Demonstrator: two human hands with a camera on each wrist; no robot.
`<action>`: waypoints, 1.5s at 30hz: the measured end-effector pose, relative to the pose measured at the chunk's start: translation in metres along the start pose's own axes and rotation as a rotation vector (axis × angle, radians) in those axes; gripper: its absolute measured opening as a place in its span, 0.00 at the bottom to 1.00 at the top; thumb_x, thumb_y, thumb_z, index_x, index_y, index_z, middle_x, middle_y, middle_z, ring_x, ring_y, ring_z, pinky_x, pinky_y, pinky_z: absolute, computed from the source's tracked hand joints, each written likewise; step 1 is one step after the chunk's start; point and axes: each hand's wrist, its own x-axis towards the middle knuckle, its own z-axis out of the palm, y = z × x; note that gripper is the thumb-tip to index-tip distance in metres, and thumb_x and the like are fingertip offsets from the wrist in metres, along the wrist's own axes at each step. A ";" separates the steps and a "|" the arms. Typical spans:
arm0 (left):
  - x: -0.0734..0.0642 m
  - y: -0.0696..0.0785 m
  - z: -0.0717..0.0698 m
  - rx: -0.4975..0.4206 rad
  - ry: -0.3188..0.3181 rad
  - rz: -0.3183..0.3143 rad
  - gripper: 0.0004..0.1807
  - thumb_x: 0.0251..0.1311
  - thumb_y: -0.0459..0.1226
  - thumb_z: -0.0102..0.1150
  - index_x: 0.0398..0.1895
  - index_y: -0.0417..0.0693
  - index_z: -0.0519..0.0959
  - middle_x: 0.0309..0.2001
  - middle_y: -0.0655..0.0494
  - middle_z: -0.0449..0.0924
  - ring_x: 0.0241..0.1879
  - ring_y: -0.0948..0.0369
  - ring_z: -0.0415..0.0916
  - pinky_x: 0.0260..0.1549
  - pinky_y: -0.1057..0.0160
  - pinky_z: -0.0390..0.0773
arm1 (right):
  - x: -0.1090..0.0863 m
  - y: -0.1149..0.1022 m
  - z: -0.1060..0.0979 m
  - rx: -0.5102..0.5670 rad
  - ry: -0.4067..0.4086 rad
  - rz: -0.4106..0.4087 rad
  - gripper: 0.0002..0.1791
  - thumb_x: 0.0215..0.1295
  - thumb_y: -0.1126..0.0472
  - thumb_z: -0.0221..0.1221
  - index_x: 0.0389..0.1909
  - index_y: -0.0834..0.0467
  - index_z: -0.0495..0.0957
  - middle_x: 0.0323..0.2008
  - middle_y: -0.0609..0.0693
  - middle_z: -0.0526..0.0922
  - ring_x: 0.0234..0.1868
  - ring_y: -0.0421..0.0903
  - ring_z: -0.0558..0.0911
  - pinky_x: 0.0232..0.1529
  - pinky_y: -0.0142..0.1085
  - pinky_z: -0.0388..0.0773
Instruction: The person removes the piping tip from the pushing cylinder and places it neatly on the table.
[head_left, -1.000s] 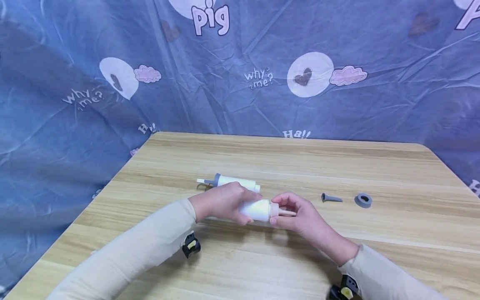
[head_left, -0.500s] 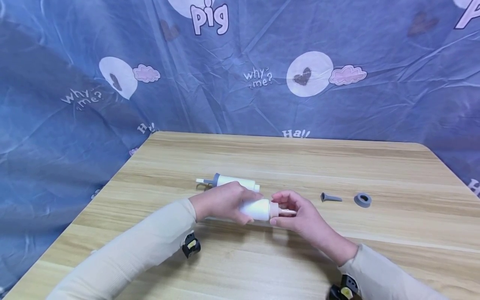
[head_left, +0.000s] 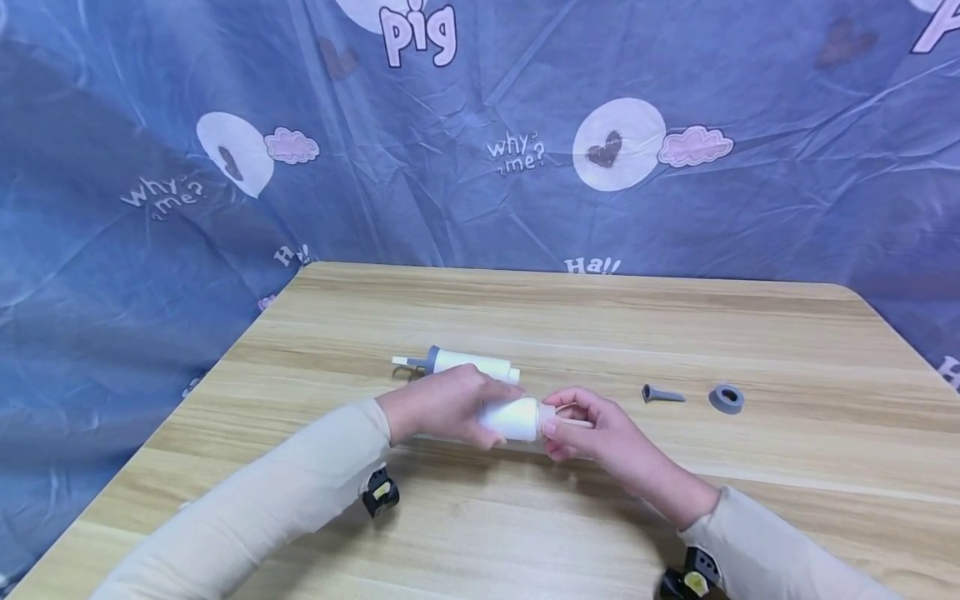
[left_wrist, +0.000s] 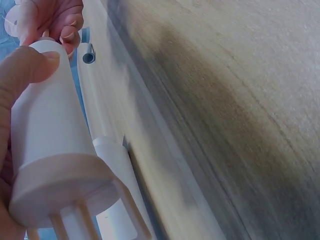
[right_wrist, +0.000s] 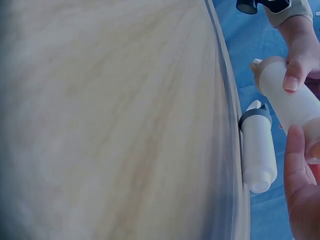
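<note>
My left hand (head_left: 450,404) grips a white cylindrical tube (head_left: 512,419), resembling an icing syringe, lying sideways above the table. In the left wrist view its wide beige cap (left_wrist: 65,185) has thin prongs and a loop. At the tube's other end, my right hand (head_left: 588,425) pinches a pale collar (head_left: 547,414) between thumb and fingers. A thin pale nozzle (head_left: 577,423) sticks out past that collar, partly covered by the fingers. Just behind the left hand lies a second white tube (head_left: 472,365) with a grey cap.
A small grey cone-shaped nozzle (head_left: 663,395) and a grey ring (head_left: 727,399) lie to the right on the wooden table (head_left: 570,325). Behind the table hangs a blue printed cloth (head_left: 420,183).
My right thumb and fingers have shifted their hold on the collar, the thumb now higher on its near side. The left hand and tube stay in place.
</note>
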 end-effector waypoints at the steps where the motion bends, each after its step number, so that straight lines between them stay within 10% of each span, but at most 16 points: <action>1: 0.000 0.000 0.000 0.000 0.003 0.001 0.28 0.46 0.40 0.67 0.54 0.43 0.76 0.41 0.54 0.83 0.33 0.67 0.77 0.33 0.76 0.75 | 0.000 0.000 0.000 0.002 -0.002 -0.003 0.25 0.61 0.61 0.59 0.53 0.72 0.64 0.39 0.54 0.79 0.36 0.46 0.81 0.39 0.39 0.81; 33: -0.001 -0.001 0.000 0.011 0.003 -0.007 0.29 0.46 0.40 0.68 0.55 0.43 0.76 0.42 0.53 0.83 0.33 0.67 0.77 0.34 0.75 0.75 | 0.000 -0.002 0.006 -0.079 0.147 -0.032 0.22 0.48 0.72 0.65 0.46 0.67 0.70 0.44 0.59 0.76 0.46 0.50 0.79 0.40 0.38 0.81; 45: -0.001 -0.004 0.000 0.009 0.007 -0.002 0.28 0.46 0.40 0.67 0.54 0.44 0.76 0.40 0.55 0.83 0.32 0.67 0.76 0.33 0.75 0.75 | 0.001 -0.001 0.003 -0.039 0.078 -0.003 0.27 0.58 0.64 0.60 0.56 0.70 0.63 0.44 0.61 0.73 0.40 0.49 0.79 0.42 0.40 0.81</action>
